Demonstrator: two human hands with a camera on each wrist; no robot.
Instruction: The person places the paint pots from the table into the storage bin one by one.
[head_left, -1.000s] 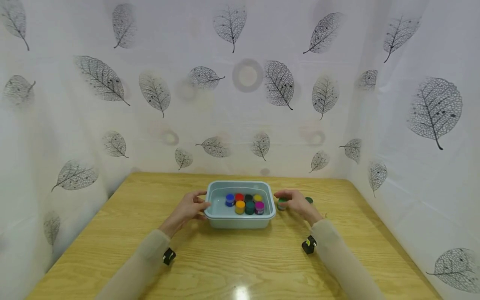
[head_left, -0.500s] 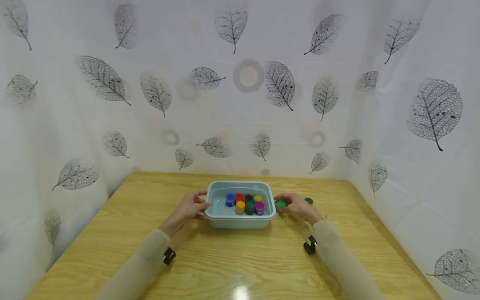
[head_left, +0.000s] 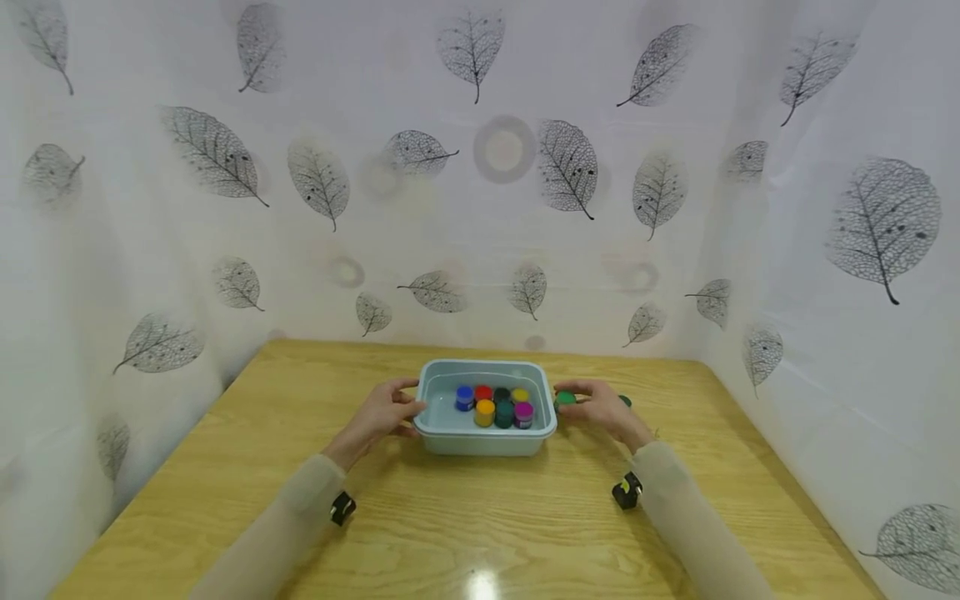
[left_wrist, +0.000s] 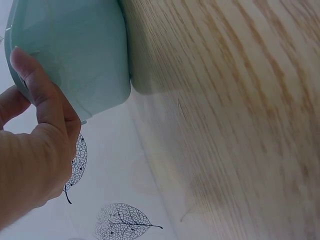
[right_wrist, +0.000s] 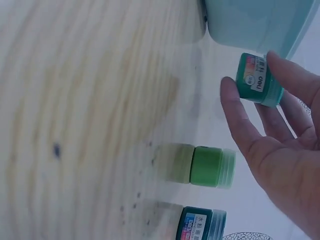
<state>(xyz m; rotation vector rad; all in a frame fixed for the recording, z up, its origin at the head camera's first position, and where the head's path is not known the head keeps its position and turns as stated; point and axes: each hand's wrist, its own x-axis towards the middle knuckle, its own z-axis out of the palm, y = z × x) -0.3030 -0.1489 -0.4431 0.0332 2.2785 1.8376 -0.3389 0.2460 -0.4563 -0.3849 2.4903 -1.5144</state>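
The left hand pinches the tub by its left rim, the right hand a green jar just beside the tub's right end.

Ten jars are present: seven inner jars inside one basin, one held jar in one right hand, two outer jars on one table. One left hand and two black wrist units complete the count.

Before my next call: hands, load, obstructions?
Left fingers grip pale blue rectangular plastic tub. Right fingers hold green cylindrical plastic jar aloft. Possible snag: tub rim alongside.
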